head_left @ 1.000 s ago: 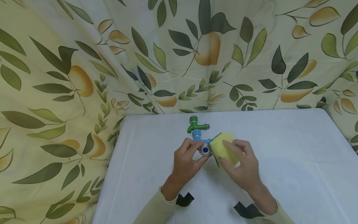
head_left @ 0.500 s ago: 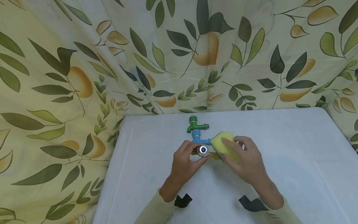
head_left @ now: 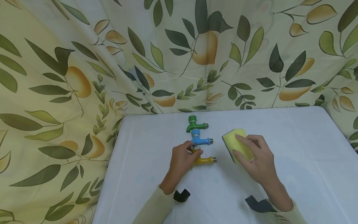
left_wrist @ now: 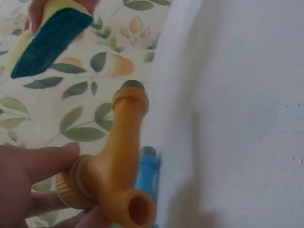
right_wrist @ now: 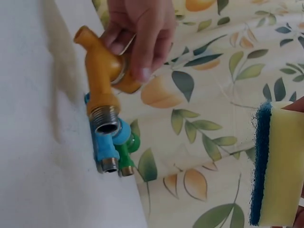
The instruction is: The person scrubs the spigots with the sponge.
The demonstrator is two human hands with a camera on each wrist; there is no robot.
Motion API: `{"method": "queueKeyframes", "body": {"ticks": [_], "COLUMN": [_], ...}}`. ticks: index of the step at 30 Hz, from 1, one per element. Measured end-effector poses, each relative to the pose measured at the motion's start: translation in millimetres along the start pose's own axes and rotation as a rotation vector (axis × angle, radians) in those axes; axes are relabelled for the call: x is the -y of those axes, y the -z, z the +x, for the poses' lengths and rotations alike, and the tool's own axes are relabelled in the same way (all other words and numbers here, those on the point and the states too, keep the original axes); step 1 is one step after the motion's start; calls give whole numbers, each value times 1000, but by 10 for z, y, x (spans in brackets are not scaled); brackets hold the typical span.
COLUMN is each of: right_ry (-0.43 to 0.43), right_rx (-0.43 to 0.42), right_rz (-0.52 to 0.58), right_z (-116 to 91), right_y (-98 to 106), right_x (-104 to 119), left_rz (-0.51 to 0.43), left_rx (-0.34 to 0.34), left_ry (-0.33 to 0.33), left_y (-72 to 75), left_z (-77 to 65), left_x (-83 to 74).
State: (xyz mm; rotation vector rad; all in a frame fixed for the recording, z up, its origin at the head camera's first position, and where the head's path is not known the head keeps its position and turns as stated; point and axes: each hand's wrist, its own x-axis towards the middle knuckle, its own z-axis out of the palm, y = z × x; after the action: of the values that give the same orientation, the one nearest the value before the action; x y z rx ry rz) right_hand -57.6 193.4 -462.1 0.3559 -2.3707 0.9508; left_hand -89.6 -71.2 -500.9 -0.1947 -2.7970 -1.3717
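My left hand (head_left: 181, 158) grips the knob of a yellow-orange tap (left_wrist: 121, 142), whose threaded spout end points right in the head view. The right wrist view shows that tap's metal thread and the fingers around its knob. In my right hand (head_left: 261, 158) is a yellow sponge (head_left: 239, 144) with a dark green-blue scouring side (right_wrist: 261, 164), apart from the tap. Just beyond the held tap lies a blue tap (head_left: 202, 141). Behind the blue one is a green tap (head_left: 197, 125), near the far edge of the table.
A white-covered table (head_left: 302, 155) lies under both hands. Its far edge meets a hanging leaf-and-fruit patterned curtain (head_left: 223, 71), which also runs down the left side. Black pieces sit at both wrists, one by the left sleeve (head_left: 153, 203).
My right hand has moved right with the sponge, away from the yellow tap. In my left hand the tap has turned, so its knob no longer faces the head camera and its body shows.
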Motion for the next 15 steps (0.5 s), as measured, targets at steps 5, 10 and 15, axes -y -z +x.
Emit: {"method": "queueKeyframes", "body": {"ticks": [5, 10, 15], "right_ry": [-27, -50, -73], "right_rx": [14, 21, 38], "right_rz": [7, 9, 6], "right_z": [-17, -35, -44], "right_y": [-4, -9, -9], "right_x": [-5, 9, 31], "left_rz": [35, 64, 96], "left_rx": [88, 125, 115], "left_ry": [74, 76, 38], "left_y": [-114, -217, -281], "left_z": [81, 130, 158], "left_x": [46, 56, 67]}}
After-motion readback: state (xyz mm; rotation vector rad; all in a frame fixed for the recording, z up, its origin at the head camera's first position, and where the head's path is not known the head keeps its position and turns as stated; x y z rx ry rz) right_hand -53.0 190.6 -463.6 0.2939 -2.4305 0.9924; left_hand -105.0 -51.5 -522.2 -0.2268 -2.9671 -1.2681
